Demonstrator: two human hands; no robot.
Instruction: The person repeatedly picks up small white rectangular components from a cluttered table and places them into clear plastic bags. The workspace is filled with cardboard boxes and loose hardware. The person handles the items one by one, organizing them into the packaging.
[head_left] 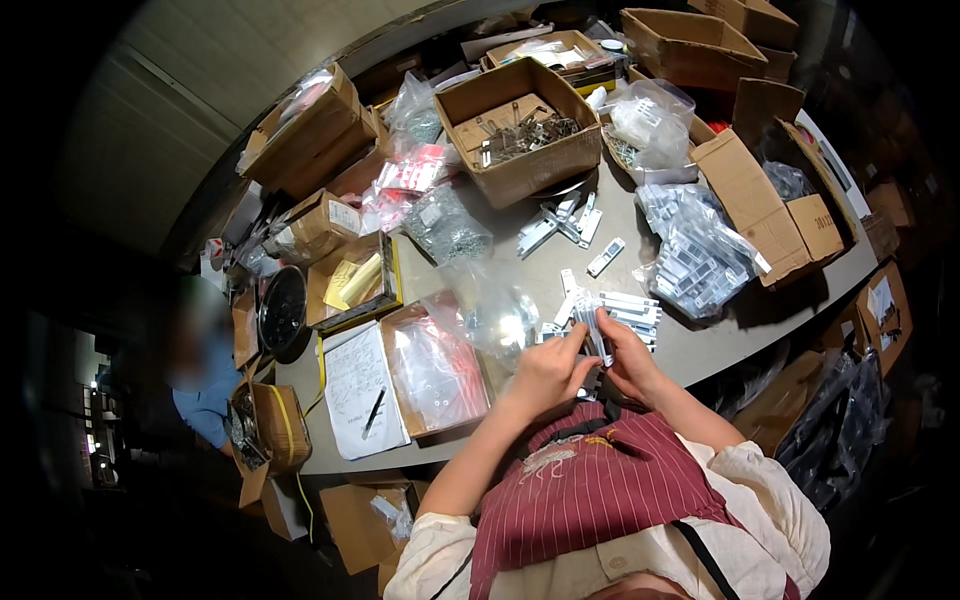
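Close to the table's near edge, my right hand grips a slim silvery metal piece, held upright with a clear sheen that may be plastic around it. My left hand has its fingers closed against the same piece from the other side. Whether one piece or a small stack is held, I cannot tell. Beside my right hand lies a row of similar metal pieces. Farther back are a single loose metal piece and a jumbled pile of them. A clear plastic bag rests left of my hands.
An open carton of metal parts stands at the back. To the right are a bag full of metal pieces and a cardboard box. On the left, a box of plastic bags adjoins a written sheet with a pen. A person is at far left.
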